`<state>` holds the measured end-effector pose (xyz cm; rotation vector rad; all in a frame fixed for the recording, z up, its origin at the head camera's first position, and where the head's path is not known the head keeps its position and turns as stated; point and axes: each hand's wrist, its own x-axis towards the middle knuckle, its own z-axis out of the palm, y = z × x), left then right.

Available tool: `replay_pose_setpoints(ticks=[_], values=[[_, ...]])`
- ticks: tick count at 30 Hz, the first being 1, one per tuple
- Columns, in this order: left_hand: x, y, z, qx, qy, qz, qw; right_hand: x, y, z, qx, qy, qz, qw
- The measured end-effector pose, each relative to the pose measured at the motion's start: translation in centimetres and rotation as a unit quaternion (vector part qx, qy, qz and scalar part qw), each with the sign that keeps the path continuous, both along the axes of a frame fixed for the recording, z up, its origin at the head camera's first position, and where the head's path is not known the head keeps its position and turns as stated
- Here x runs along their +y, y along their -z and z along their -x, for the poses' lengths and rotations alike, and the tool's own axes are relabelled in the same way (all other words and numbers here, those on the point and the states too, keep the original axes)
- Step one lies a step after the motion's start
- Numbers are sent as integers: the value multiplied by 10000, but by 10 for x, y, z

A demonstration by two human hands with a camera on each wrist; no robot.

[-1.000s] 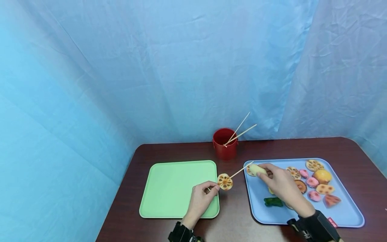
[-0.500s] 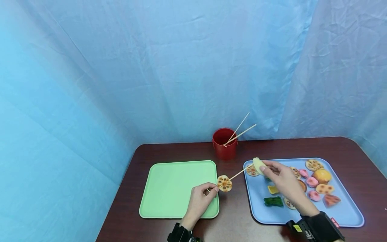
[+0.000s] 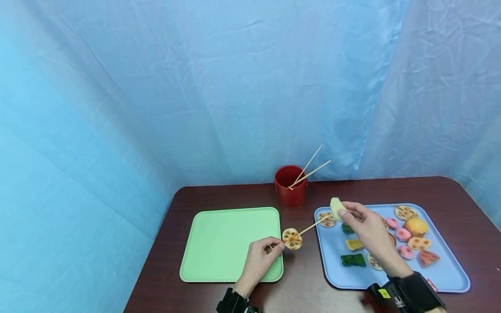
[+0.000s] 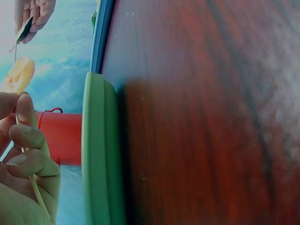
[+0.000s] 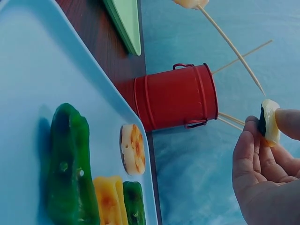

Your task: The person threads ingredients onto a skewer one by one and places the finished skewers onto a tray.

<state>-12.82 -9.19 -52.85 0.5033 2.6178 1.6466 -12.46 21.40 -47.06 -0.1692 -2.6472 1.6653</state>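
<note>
My left hand [image 3: 259, 258] pinches a thin wooden skewer [image 3: 313, 226] that carries one lotus root slice [image 3: 292, 239] just beyond the fingertips. The skewer slants up to the right. Between thumb and fingers, my right hand [image 3: 365, 232] holds a pale yellow-green food slice [image 3: 337, 208] above the far left corner of the blue tray [image 3: 336, 278]. In the right wrist view a dark rind shows on one side of this slice [image 5: 270, 117], and the skewer's pointed end comes right up to its edge. The slice's kind cannot be told.
A green tray [image 3: 223, 243] lies at left, partly behind my left hand. A red bucket [image 3: 291, 195] with several skewers stands at the back. On the blue tray are green pepper pieces [image 3: 353, 260], a yellow piece [image 3: 354, 244], pink pieces [image 3: 403, 234] and another lotus slice [image 3: 326, 220].
My right hand has raised the pale slice and turned it from lying sideways to nearly upright, meeting the skewer's end. My left hand, with the skewer and lotus slice, has barely shifted.
</note>
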Motion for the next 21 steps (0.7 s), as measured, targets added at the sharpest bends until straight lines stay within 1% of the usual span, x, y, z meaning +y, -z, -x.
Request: replay_pose_setpoints(ticks=[8, 15, 18, 21], values=[[1, 1, 1, -5, -12, 43, 10000, -2, 1, -1, 160, 57, 61, 9998], [1, 0, 1, -50, 36, -4, 10000, -7, 2, -2, 405, 22, 155, 9991], [2, 1, 1, -38, 40, -29, 10000, -10, 2, -3, 391, -36, 305, 9988], [4, 0, 0, 0, 57, -69, 10000, -13, 3, -2, 269, -26, 420, 9988]])
